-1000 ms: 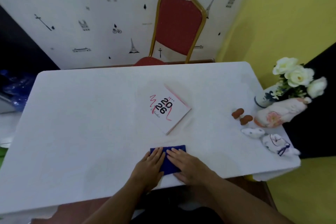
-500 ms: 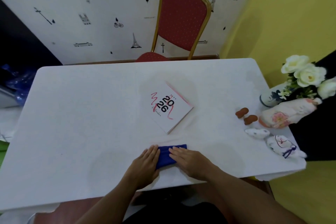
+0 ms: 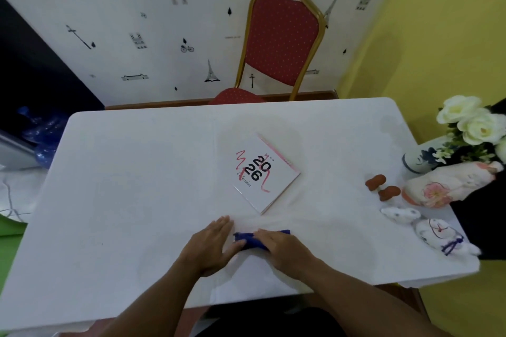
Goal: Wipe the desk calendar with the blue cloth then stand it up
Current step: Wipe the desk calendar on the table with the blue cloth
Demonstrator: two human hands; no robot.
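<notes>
A white desk calendar (image 3: 264, 174) printed "2026" lies flat near the middle of the white table (image 3: 123, 200), turned at an angle. Just in front of it, near the table's front edge, the blue cloth (image 3: 247, 239) sits bunched into a narrow roll. My right hand (image 3: 284, 250) lies over the cloth's right part with fingers curled onto it. My left hand (image 3: 212, 245) rests flat beside the cloth's left end, fingers straight, thumb touching the cloth. Most of the cloth is hidden under my right hand.
A red chair (image 3: 279, 44) with a gold frame stands behind the far edge. At the table's right side are a vase of white flowers (image 3: 471, 128), a floral ceramic figure (image 3: 443, 186), two brown pieces (image 3: 383, 186) and small white figurines (image 3: 435, 230).
The cloth has gone from a flat folded rectangle to a narrow bunched roll. My right hand has closed over it, and my left hand has slid off to its left side.
</notes>
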